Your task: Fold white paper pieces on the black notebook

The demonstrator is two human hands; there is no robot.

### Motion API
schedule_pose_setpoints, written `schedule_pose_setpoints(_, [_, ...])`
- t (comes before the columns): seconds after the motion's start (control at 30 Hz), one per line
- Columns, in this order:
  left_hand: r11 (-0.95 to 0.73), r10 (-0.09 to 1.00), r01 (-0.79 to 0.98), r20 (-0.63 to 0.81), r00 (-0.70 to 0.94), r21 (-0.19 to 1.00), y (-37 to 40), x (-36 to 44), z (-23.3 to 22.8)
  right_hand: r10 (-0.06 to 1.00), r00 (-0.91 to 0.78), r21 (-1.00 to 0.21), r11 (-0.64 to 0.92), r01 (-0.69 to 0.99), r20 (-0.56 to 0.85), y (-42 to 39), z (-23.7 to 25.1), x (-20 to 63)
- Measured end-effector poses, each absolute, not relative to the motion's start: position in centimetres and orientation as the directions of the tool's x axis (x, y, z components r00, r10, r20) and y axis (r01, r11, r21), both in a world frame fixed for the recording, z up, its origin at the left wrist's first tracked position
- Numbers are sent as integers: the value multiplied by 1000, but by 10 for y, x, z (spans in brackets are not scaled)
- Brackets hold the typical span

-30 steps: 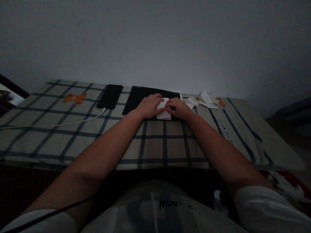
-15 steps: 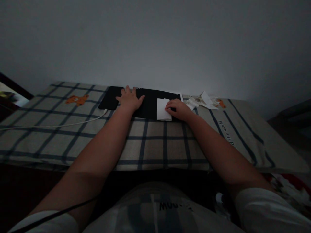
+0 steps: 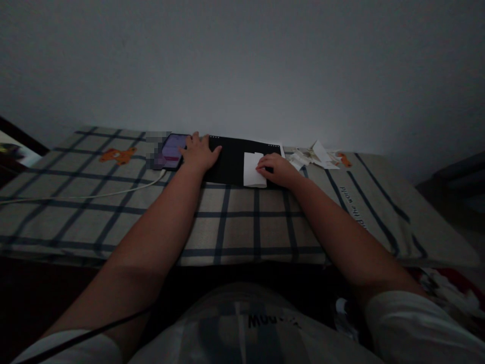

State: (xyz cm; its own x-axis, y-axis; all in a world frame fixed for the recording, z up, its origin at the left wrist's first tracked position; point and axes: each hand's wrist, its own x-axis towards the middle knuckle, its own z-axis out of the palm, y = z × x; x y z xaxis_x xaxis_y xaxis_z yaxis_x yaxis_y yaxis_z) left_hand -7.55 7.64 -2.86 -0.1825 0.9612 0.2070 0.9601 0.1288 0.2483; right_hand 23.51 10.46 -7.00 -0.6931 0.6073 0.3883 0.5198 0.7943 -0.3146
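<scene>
My left hand (image 3: 199, 152) lies with its fingers spread, over the left end of a flat black sheet (image 3: 227, 161) and the right edge of a phone or tablet (image 3: 172, 151). That device's screen is lit purple, with part of it blurred out. A small white piece of paper (image 3: 253, 171) with a notched top edge rests on the black sheet. At its right edge is my right hand (image 3: 276, 168), fingers curled together against the paper. Whether the fingertips pinch the paper or only press it down is hard to see in the dim light.
A checked cloth (image 3: 235, 222) covers the table, which stands against a grey wall (image 3: 242, 65). Torn white paper scraps (image 3: 316, 155) are heaped right of the black sheet. A white cable (image 3: 113, 193) runs left from the device. An orange bear print (image 3: 117, 155) shows on the cloth.
The device's screen has gone from black to lit purple. My left hand has shifted very slightly left in view; my right hand and the white paper look nearly the same.
</scene>
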Motion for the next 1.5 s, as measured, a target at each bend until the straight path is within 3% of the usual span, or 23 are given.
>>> schedule_pose_setpoints(0.1, [63, 952, 975, 279, -122, 212, 76, -69, -24, 600, -698, -313, 800, 512, 391, 107, -71, 236])
schedule_pose_setpoints(0.2, [-231, 924, 954, 349, 154, 190, 77, -57, -22, 594, -699, -309, 805, 507, 398, 107, -71, 236])
schedule_pose_setpoints(0.3, [-543, 822, 823, 305, 481, 165, 77, -41, -25, 587, -704, -309, 809, 499, 400, 105, -69, 235])
schedule_pose_setpoints(0.43, [-692, 720, 702, 231, 654, 169, 72, -24, -34, 592, -704, -313, 806, 503, 393, 103, -67, 234])
schedule_pose_setpoints(0.83, [-686, 727, 707, 186, 661, 169, 69, -19, -33, 610, -723, -293, 791, 537, 325, 101, -61, 232])
schedule_pose_setpoints(1.13, [-639, 768, 764, 128, 627, 86, 65, -11, -29, 640, -675, -298, 768, 566, 367, 107, -64, 234])
schedule_pose_setpoints(1.5, [-652, 754, 757, 131, 644, 33, 63, -11, -29, 714, -659, -212, 700, 682, 237, 100, -62, 233])
